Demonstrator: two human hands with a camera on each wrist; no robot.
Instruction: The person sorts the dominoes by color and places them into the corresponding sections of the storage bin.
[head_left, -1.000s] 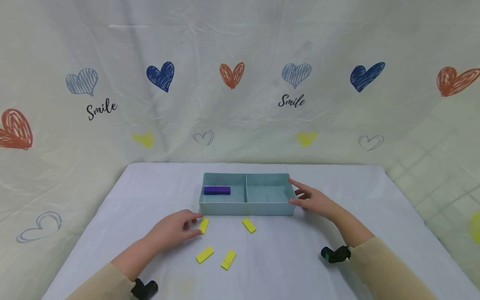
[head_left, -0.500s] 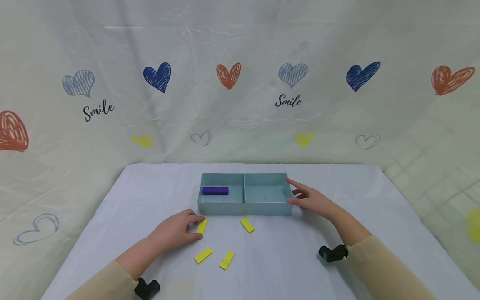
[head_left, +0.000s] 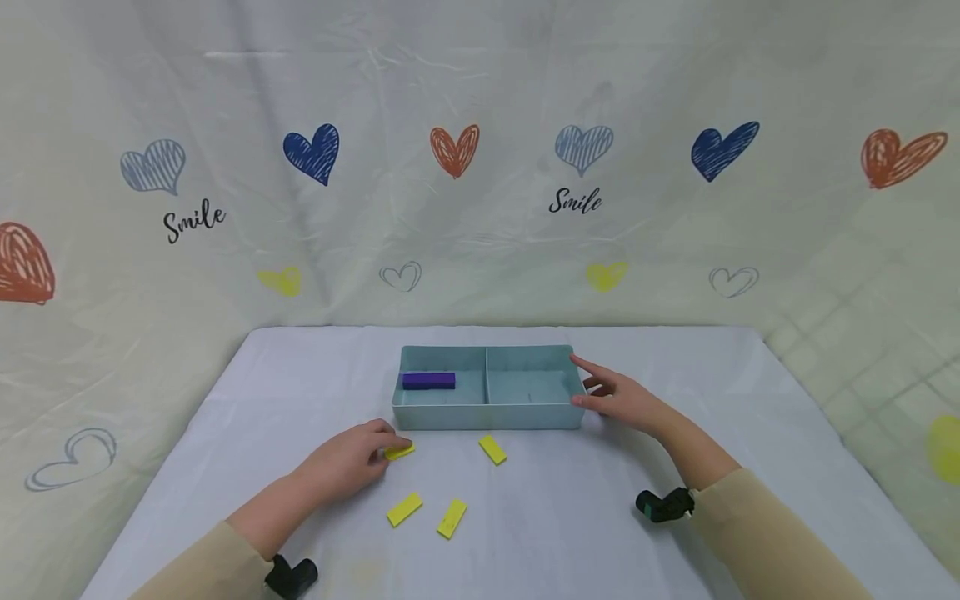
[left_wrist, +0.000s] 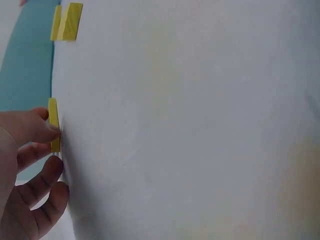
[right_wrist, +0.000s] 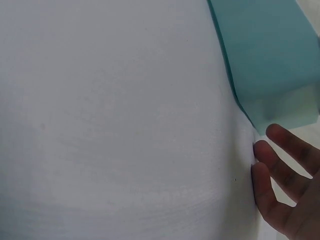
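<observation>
Block, yellow and flat, (head_left: 400, 452) sits pinched between the thumb and fingers of the left hand (head_left: 345, 462), just in front of the box's near left corner; the left wrist view shows the thumb laid across its face, with two fingers bent loosely below; whether its lower edge touches the table (head_left: 300, 375), I cannot tell. Three more yellow blocks lie flat nearby, well apart from one another; one (head_left: 492, 450) is near the middle of the box's front, one (head_left: 405, 510) is nearer the person, and another (head_left: 452, 519) is to the right of that one. The pale blue box (head_left: 489, 417) stands just beyond, split by a divider (head_left: 487, 375) into two compartments; a purple bar (head_left: 429, 381) lies lengthwise in the left one. The right hand (head_left: 622, 404) touches the box's right end, its index fingertip at the far corner and its thumb at the near one, spread wide apart; the other fingers reach toward the end wall between them. Both forearms wear beige sleeves and black wrist devices; behind the white-covered table hangs a pale backdrop (head_left: 510, 242) printed with hearts and "Smile".
</observation>
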